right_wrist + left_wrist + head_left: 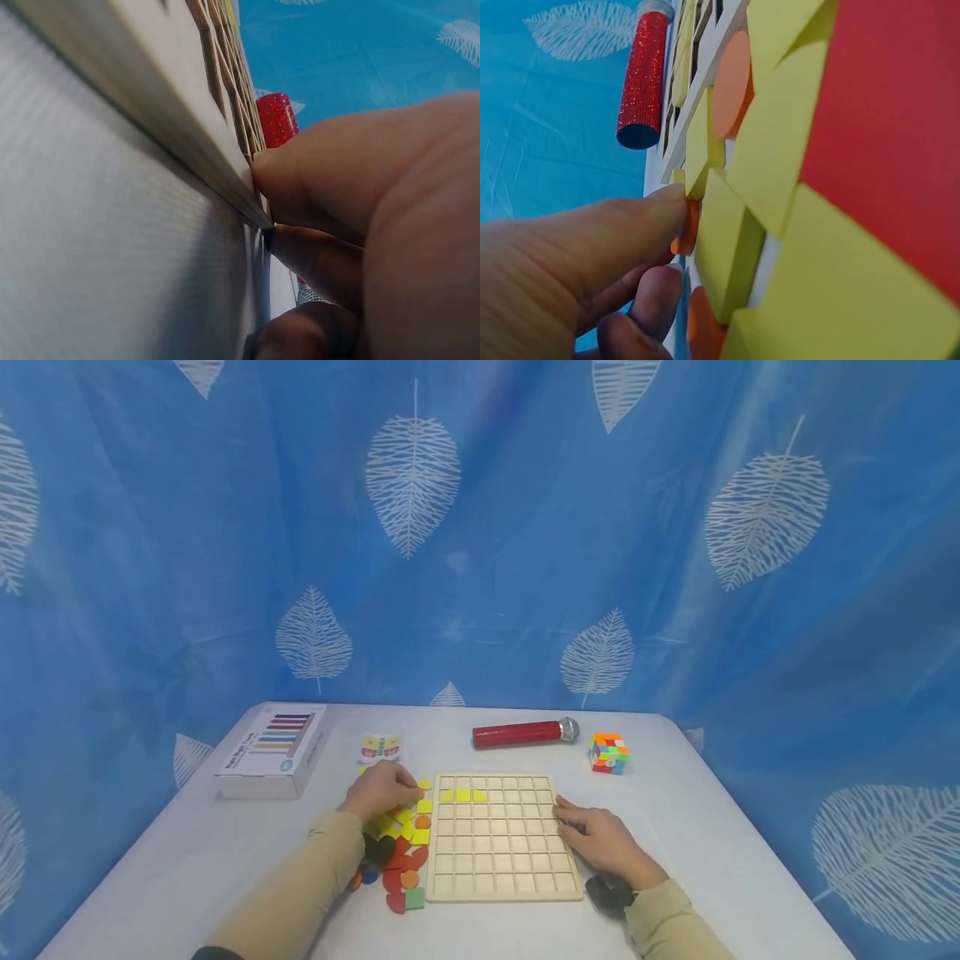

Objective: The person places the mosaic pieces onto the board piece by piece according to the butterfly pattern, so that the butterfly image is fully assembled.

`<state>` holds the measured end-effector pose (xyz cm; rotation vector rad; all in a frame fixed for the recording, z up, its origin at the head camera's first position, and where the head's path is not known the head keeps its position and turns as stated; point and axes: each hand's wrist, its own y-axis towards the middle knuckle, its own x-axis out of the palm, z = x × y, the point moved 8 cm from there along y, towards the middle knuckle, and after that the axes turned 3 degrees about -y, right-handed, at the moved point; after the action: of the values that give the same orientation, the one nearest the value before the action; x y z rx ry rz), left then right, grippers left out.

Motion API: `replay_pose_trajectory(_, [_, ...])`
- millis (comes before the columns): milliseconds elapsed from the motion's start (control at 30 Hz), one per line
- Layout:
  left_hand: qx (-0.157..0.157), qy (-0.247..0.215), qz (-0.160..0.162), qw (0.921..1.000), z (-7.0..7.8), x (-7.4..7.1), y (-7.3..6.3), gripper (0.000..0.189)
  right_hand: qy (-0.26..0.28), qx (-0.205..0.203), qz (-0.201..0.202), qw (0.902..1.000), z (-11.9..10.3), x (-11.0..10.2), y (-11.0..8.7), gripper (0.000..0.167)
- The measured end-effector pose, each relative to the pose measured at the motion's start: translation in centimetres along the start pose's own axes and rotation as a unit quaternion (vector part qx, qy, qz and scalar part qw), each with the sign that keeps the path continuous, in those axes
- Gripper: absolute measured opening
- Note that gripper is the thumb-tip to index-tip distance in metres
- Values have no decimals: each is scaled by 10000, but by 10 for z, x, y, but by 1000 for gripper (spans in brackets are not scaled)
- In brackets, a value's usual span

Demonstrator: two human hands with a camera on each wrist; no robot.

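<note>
My left hand (pixel 382 790) is over the pile of flat coloured pieces left of the wooden grid board (pixel 504 840). Between its thumb and fingers it pinches a small orange piece (pixel 689 228), whose outline is partly hidden. Yellow pieces (pixel 731 240) lie right beside the fingertips. On the board, three yellow pieces (pixel 462 795) fill neighbouring cells in the second row from the far side. My right hand (pixel 602 841) grips the board's right edge, thumb on the upper rim and a finger lower at the side.
Red pieces (pixel 397 857) and a green square (pixel 414 898) lie nearer the front. Farther back are a pattern card (pixel 381 748), a white box (pixel 270 750), a red glittery microphone (pixel 517 733) and a puzzle cube (pixel 608 753). A blue leaf-print curtain (pixel 480 568) hangs behind the table.
</note>
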<state>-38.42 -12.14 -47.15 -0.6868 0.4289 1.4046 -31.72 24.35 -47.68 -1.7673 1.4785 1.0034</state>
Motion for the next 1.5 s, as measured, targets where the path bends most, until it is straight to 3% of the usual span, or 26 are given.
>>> replay_pose_trajectory(367, [-141,-428,3,9990,-6,0,1,22,-82,37,-42,10000,1,1,1,42])
replay_pose_trajectory(800, [172,-660,55,9977,6,-7,3,16,-149,1,21,9999,4,-1,0,42])
replay_pose_trajectory(1033, [946,-454,-97,9944,42,20,4,8,-181,-46,17,9998,5,-4,-2,41])
replay_pose_trajectory(1300, [1379,-500,-413,9883,81,48,0,8,-93,-142,7,9999,-4,-2,-1,41])
replay_pose_trajectory(1500, [1519,-582,-539,9852,90,70,1,6,-57,-115,-2,9999,-4,-3,-2,40])
